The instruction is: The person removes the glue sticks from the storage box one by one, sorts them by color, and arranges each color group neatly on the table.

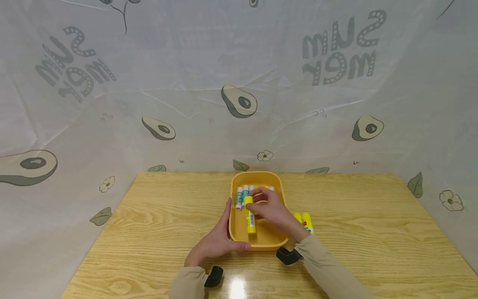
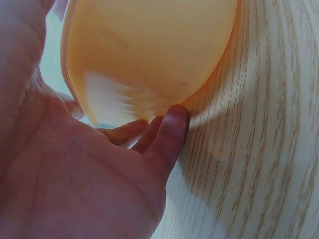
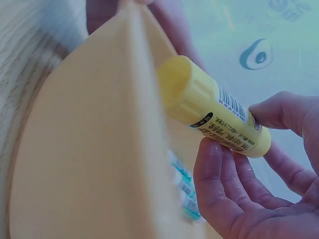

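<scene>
A yellow-orange plastic tray [image 1: 269,238] with rounded corners stands on the wooden table. My left hand [image 1: 218,240] holds its near left corner, with the thumb along the front rim and the fingers against the outside of the left wall [image 2: 149,45]. Over the tray, my right hand [image 1: 275,211] pinches a yellow glue stick [image 1: 251,226] near its far end, between thumb and fingers. The stick's near end tilts toward the front rim, and its printed barcode label [image 3: 232,103] faces the right wrist camera. Several white-and-green glue sticks [image 1: 239,198] lie in the tray's far part, partly hidden by the right hand.
Two more yellow glue sticks [image 1: 307,222] lie on the table [image 1: 358,232] right of the tray, partly covered by the right forearm. A pale curtain [image 1: 201,120] printed with avocados hangs behind and along both sides of the table.
</scene>
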`<state>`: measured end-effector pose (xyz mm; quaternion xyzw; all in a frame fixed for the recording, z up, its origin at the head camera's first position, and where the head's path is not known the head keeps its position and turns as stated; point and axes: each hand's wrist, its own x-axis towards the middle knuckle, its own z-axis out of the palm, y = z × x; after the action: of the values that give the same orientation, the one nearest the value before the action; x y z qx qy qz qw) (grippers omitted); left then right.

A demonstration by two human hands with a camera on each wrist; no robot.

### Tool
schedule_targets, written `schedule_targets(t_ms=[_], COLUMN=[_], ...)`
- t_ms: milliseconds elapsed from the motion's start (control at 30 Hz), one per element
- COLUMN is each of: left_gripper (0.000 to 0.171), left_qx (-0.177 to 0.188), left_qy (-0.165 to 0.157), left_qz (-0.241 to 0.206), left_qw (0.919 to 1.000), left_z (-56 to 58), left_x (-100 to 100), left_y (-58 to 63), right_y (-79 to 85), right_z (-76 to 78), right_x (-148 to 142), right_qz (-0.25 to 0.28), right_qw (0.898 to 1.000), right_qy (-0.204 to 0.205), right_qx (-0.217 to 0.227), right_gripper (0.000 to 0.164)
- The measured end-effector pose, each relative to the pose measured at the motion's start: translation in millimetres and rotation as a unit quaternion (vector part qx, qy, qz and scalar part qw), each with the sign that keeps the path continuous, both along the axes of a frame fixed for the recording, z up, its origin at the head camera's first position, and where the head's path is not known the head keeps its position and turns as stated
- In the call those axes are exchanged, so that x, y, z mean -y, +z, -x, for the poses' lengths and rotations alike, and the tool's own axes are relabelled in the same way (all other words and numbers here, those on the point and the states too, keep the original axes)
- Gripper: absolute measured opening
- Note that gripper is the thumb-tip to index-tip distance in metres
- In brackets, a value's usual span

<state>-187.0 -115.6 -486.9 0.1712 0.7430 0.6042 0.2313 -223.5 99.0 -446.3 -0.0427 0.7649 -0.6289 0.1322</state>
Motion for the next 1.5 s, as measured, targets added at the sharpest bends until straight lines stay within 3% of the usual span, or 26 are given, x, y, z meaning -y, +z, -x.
schedule_targets(t_ms=[333,767,1500], left_gripper=[0.134,0.136,0.136], left_qx=[0.002,-0.003,0.004], left_qy=[0.010,0.004,-0.001], left_qz=[0.016,-0.004,-0.001], left_qw=[0.9998,1.0000,1.0000], left_z=[-1.7,-0.3,-0.5], left_x=[0.1,-0.7,-0.8], left_y=[0.5,-2.2,-0.3], right_y=[14.7,27.3,25.4], right_z=[-4.4,-9.6,-18.8], right_x=[-18.7,-50.8,-105.0], right_qz=[0.000,-0.012,-0.030], right_qw=[1.000,0.999,0.997], right_qy=[-0.015,-0.032,-0.063], right_qx=[-0.010,-0.012,-0.024], right_gripper=[0.035,0.039,0.043])
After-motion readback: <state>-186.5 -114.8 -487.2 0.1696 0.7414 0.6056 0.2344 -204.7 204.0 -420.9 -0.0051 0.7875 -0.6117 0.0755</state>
